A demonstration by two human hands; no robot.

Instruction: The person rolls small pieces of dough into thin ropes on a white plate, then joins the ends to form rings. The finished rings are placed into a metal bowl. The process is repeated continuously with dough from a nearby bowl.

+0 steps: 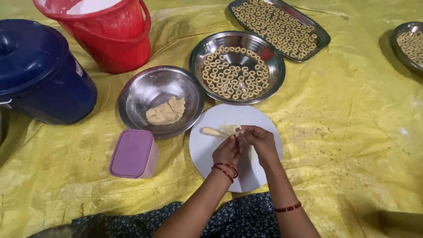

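— Where's your dough?
— On the white round board (pixel 260 172) on the yellow sheet (pixel 343 132); your left hand (pixel 227 152) and right hand (pixel 260 140) pinch a small dough piece (pixel 239 130), fingers nearly closed. Press lightly, keeping the dough roll (pixel 213 131) near.

Illumination is bright, even and diffuse, with no single strong source evident. Shadows are soft: a faint one lies left of the blue bin (pixel 39 70), another beneath the purple box (pixel 133 154). Glare appears on the steel bowl (pixel 152 88), the steel plate (pixel 264 55) and the creases of the yellow sheet (pixel 352 132). Focus is sharp at centre. The near right corner is dark and blurred. Slight wide-angle distortion bends the edges.
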